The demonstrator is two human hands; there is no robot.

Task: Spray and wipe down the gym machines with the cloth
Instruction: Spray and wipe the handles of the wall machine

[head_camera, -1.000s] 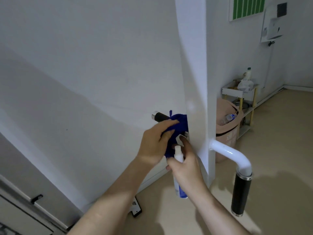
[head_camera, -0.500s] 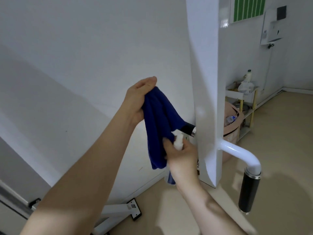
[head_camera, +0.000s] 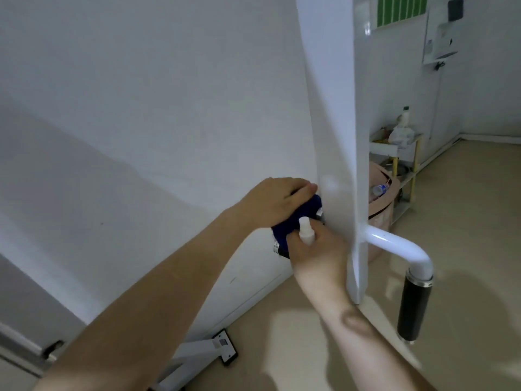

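So the left hand (head_camera: 277, 201) has its fingers clamped over the blue cloth (head_camera: 284, 228), bunched round the machine's short handle (head_camera: 277, 247). Right under those fingers the right hand (head_camera: 318, 249) is wrapped round a little white-capped spray bottle (head_camera: 306, 232). Just past both sets of fingertips is the glossy white upright post (head_camera: 335, 136), with a white tube (head_camera: 394, 244) bending out its far side to a black grip (head_camera: 414, 309) over the beige floor (head_camera: 465, 249). Way beyond the fingers there's a pinkish bin (head_camera: 382, 213), a small shelf cart (head_camera: 394, 145) and a green sign (head_camera: 400, 8) on the plain white wall (head_camera: 479, 94).
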